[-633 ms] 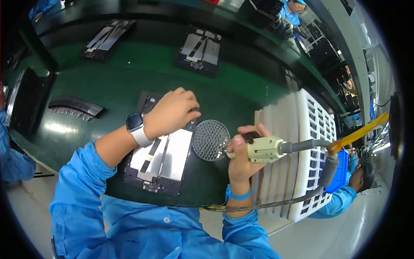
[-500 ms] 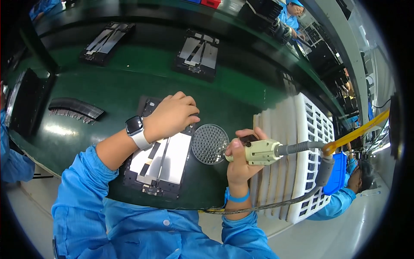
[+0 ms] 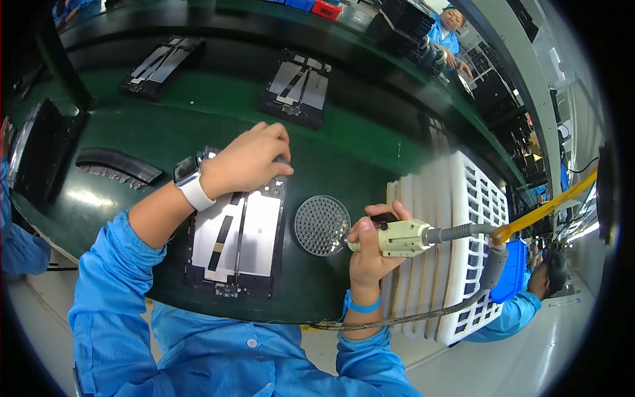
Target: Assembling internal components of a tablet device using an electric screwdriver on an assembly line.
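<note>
An opened tablet point(image 3: 263, 235), with a dark frame, pale inner panel and dark ribbon strips, lies on the green bench in front of me. My left hand point(image 3: 248, 157) has its fingers curled over the tablet's upper end, their tips partly hidden. In my right hand point(image 3: 372, 255) is a cream electric screwdriver point(image 3: 405, 239), held level with its front toward the left. A round dish with rows of holes point(image 3: 322, 223) sits between the tablet and my right hand. The screwdriver's front end is by the dish's right rim; its bit cannot be made out.
Two more opened tablets, one at far left point(image 3: 162, 67) and one at far middle point(image 3: 297, 89), lie farther back. A curved black strip of small parts point(image 3: 119, 164) is at left. White grid trays point(image 3: 456, 258) stand at right, by a blue bin point(image 3: 514, 272) and the screwdriver's cable point(image 3: 463, 231).
The tablet has turned slightly, its upper end shifting left, and my left hand has moved left and away from me with it. My right hand and the screwdriver have barely moved.
</note>
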The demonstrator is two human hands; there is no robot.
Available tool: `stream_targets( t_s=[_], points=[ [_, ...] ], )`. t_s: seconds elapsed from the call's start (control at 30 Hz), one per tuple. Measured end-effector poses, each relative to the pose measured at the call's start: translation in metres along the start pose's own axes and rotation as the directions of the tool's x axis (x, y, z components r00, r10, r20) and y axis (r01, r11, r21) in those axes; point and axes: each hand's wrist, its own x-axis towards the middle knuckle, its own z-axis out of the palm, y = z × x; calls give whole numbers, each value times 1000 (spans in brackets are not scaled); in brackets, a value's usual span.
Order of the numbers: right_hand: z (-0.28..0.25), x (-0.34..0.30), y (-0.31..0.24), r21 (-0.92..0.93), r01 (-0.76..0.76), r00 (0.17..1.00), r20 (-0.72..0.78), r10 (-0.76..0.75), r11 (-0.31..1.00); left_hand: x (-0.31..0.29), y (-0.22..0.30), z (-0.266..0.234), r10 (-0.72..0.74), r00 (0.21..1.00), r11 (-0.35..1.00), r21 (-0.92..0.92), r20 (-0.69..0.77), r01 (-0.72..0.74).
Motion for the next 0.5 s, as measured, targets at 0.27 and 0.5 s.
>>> stream_targets(
  t_s=[0.27, 0.5],
  points=[
    [10, 2, 2, 15, -14, 1000, 23, 13, 1000, -24, -11, 12, -51, 993, 999, -23, -104, 49],
    [11, 0, 4, -20, -44, 999, -25, 43, 999, -40, -9, 18, 78, 977, 997, 38, -196, -72]
  ],
)
